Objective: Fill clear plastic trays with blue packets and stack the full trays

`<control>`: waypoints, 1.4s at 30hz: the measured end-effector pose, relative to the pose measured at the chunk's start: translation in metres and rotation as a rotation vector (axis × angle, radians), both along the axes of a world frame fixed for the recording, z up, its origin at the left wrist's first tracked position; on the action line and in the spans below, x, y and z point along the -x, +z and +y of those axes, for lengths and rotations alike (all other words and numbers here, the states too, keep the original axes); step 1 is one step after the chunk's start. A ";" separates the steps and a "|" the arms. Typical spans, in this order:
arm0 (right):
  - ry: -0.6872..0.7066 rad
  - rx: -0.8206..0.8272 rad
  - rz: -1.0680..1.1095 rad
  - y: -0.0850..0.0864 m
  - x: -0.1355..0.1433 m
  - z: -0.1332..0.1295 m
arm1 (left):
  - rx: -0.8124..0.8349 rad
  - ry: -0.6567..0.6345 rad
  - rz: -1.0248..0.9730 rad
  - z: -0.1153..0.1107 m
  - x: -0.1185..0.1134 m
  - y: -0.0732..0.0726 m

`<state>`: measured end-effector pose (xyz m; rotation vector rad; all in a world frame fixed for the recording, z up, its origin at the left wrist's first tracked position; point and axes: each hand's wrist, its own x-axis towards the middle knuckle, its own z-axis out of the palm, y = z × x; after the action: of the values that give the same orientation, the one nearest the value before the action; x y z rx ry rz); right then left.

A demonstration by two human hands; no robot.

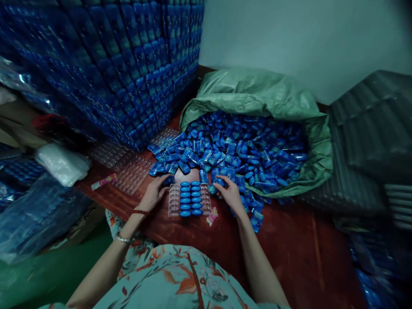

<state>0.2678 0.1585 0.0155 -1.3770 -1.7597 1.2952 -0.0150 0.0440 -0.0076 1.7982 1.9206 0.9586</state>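
Note:
A clear plastic blister tray (174, 207) lies on the red-brown table in front of me. Two columns of glossy blue oval packs (186, 201) fill its middle, while the outer pockets at both sides hold nothing. At the tray's upper left corner, my left hand (155, 192) has its fingers closed on a small blue pack. My right hand (231, 194) is by the upper right corner, fingers curled around small blue packs (219, 182); how many is unclear. Just beyond the tray spreads a loose pile of blue packs (206, 156).
The pile spills from a green woven sack (251, 86) against the wall. Tall stacks of blue packs (135, 64) rise at left, near unfilled clear trays (133, 176) and a white plastic bag (64, 163). A pink wrapper (212, 216) lies beside the tray. Dark stacks (380, 124) stand right.

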 end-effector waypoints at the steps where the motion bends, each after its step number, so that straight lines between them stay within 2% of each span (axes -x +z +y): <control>1: 0.015 0.101 0.062 -0.003 -0.005 -0.005 | -0.001 -0.044 -0.033 -0.005 0.004 0.001; 3: 0.059 0.211 0.153 -0.009 -0.012 -0.014 | 0.013 -0.084 -0.060 -0.014 0.012 0.003; 4: 0.074 0.212 0.156 -0.011 -0.014 -0.017 | 0.024 -0.073 -0.054 -0.018 0.015 0.004; 9: 0.108 -0.056 -0.082 -0.014 -0.011 -0.027 | -0.020 0.083 0.066 -0.024 0.014 0.015; 13: 0.120 -0.124 -0.064 -0.015 -0.008 -0.031 | -0.103 0.141 0.112 -0.014 -0.006 0.021; 16: 0.151 -0.075 0.000 -0.017 -0.009 -0.034 | -0.079 0.070 0.054 -0.006 -0.018 0.021; 19: 0.160 -0.023 -0.042 -0.017 -0.010 -0.036 | -0.032 -0.031 0.061 -0.002 -0.019 0.021; 22: 0.096 -0.150 -0.142 -0.018 -0.008 -0.037 | -0.012 -0.106 0.087 -0.002 -0.015 0.024; 25: 0.074 -0.290 -0.191 -0.021 -0.003 -0.038 | -0.018 -0.127 0.071 -0.003 -0.013 0.025; 28: 0.091 -0.305 -0.230 -0.021 0.003 -0.042 | 0.002 -0.133 0.137 -0.005 -0.015 0.022; 31: 0.092 -0.309 -0.271 -0.015 0.007 -0.043 | 0.043 -0.141 0.201 -0.004 -0.018 0.022; 34: 0.116 -0.364 -0.358 -0.002 0.010 -0.036 | 0.047 -0.164 0.151 0.001 -0.017 0.026; 38: 0.339 -0.396 -0.647 0.016 0.017 -0.021 | 0.031 -0.159 0.079 0.005 -0.016 0.029; 42: 0.543 -0.483 -0.892 0.032 0.025 -0.010 | 0.092 -0.207 0.138 0.005 -0.018 0.024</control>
<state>0.2427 0.1487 0.0480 -1.3062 -2.9485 0.3564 0.0033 0.0488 0.0168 2.0067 1.7802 0.6832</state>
